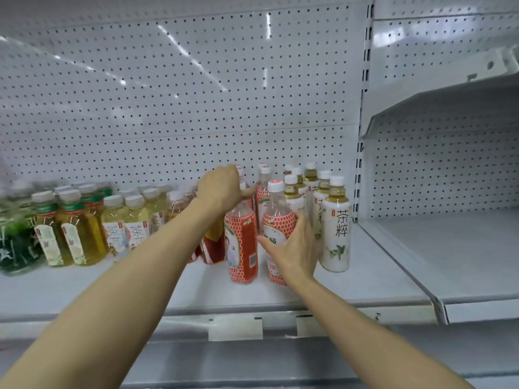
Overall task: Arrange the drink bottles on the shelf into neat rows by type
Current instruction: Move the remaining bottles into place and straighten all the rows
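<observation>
Drink bottles stand on a white shelf [168, 290]. My left hand [220, 188] is closed over the top of a red honeycomb-label bottle [243, 248] in the middle. My right hand [295, 248] wraps the body of a second red honeycomb-label bottle [276, 217] just right of it. More red-label bottles [264, 181] stand behind them. Right of my right hand is a row of white-label tea bottles [335, 228]. To the left stand pale yellow tea bottles [125, 220], then amber bottles with green collars [75, 228], and dark green bottles [16, 248] at the far left.
A white pegboard back wall [182, 108] rises behind the bottles. A slotted upright post [362, 130] divides this bay from the right bay, whose lower shelf [449, 254] and tilted upper shelf [438, 108] hold nothing. Price-tag holders [236, 328] sit on the front rail.
</observation>
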### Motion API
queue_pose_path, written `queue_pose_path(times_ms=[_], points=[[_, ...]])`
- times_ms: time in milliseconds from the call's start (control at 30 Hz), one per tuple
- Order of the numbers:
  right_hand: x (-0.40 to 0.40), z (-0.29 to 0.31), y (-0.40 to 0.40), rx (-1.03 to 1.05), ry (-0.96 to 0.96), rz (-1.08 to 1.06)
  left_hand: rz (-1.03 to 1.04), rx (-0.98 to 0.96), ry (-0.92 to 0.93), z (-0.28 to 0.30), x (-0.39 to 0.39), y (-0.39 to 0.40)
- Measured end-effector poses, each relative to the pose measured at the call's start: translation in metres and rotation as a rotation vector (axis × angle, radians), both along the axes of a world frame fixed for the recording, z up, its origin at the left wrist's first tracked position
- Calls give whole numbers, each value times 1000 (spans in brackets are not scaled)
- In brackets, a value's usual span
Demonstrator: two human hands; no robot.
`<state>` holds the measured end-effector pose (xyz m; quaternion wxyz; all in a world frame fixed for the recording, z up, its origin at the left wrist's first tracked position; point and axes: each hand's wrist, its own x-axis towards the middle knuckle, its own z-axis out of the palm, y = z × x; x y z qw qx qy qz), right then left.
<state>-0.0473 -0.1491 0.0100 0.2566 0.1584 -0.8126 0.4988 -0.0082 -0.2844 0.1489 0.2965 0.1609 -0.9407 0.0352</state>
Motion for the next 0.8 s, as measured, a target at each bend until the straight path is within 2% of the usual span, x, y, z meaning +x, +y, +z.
queue_pose_path(times_ms=[100,167,233,333,433,500,567,667,733,800], points=[[-6,-4,-3,-9,4,-36,28,16,46,-7,-1,-4],[-9,-7,-1,21,3,-25,-48,159,89,-19,1,-5],[-11,-10,4,-1,-23,70,-242,481,128,-37,8,-6],[-8,-14,20,-156,-191,347,-516,1023,143,-76,29,-6],[-5,-19,35,-217,-359,573,-486,1251,84,-125,39,-6],[-8,-26,34,-154,-374,539,-422,1276,65,-151,37,-7],[-7,-29,25,-80,-340,418,-366,1234,76,-164,32,-8],[3,-29,6,101,-245,77,-294,1122,123,-170,25,-9],[10,-29,-1,151,-180,-93,-215,1021,172,-176,22,-9],[14,-33,-2,97,-194,-47,-177,944,212,-179,25,-4]])
